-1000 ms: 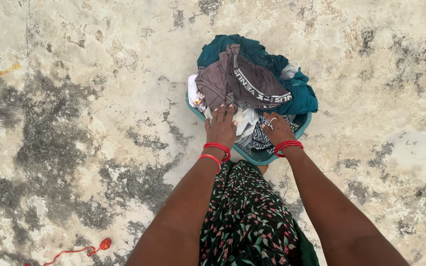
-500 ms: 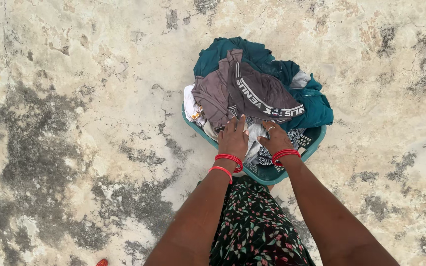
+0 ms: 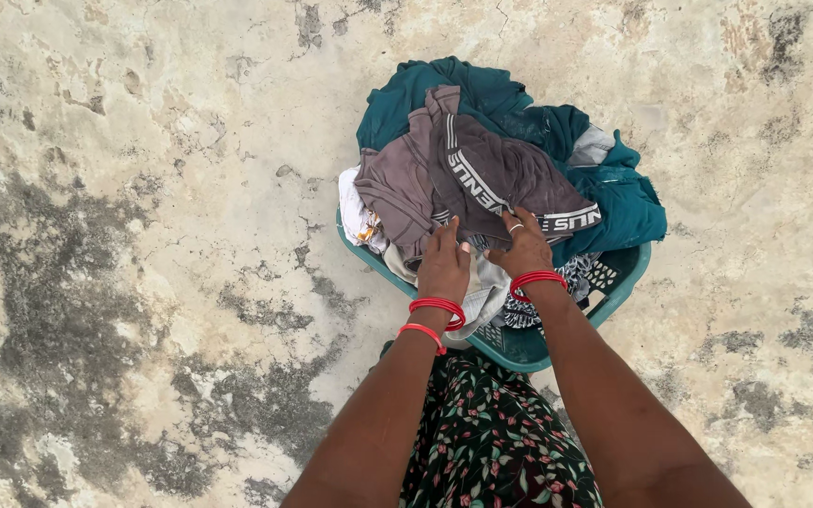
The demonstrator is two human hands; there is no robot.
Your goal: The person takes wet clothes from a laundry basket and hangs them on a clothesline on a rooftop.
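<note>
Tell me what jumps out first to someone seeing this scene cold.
At upper centre a teal laundry basket sits on the stained, cracked concrete floor, heaped with clothes: a grey-brown garment lies on top of a dark teal cloth. The left hand and right hand, each wrist ringed by red bangles, press into the near side of the pile.

One teal laundry basket [image 3: 628, 282], two hands, left hand [image 3: 444, 268] and right hand [image 3: 522, 250], three red bangles [image 3: 435, 307], one finger ring [image 3: 516, 227], one brown-grey garment [image 3: 468, 179], one teal garment [image 3: 613, 193]
</note>
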